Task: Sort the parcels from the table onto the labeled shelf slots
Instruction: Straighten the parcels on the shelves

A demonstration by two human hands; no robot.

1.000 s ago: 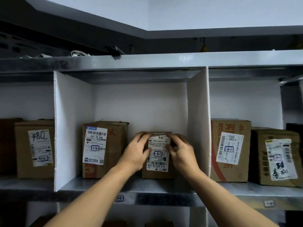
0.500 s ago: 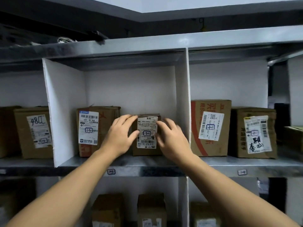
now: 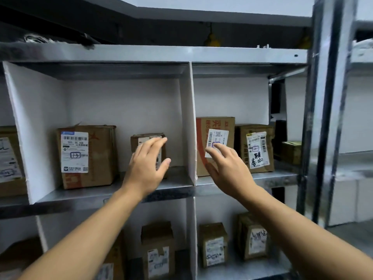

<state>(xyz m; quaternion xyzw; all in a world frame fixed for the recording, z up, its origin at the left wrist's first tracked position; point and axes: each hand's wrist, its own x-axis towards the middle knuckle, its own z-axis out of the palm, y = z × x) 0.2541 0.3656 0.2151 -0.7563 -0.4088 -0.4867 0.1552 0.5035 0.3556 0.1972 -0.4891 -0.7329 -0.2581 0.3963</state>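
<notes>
Since the small parcel [image 3: 134, 141] stands slotted at centre frame, left hand [image 3: 147, 164] and right hand [image 3: 227, 168] spread, seemingly clear, that placement is judged done; what remains is unseen.

the left hand [image 3: 147, 168] is covering most of the small box [image 3: 134, 142] and its label, so it is not showing whether the fingers are touching the box. the right hand [image 3: 230, 170] is hiding the lower part of the red box [image 3: 214, 124] and a corner of its sticker [image 3: 219, 136]. the left box [image 3: 10, 156] is getting cut off by the picture's edge. the left arm [image 3: 80, 239] is hiding most of a low box [image 3: 113, 267]. the print on every label is looking too small and blurry to read.
</notes>
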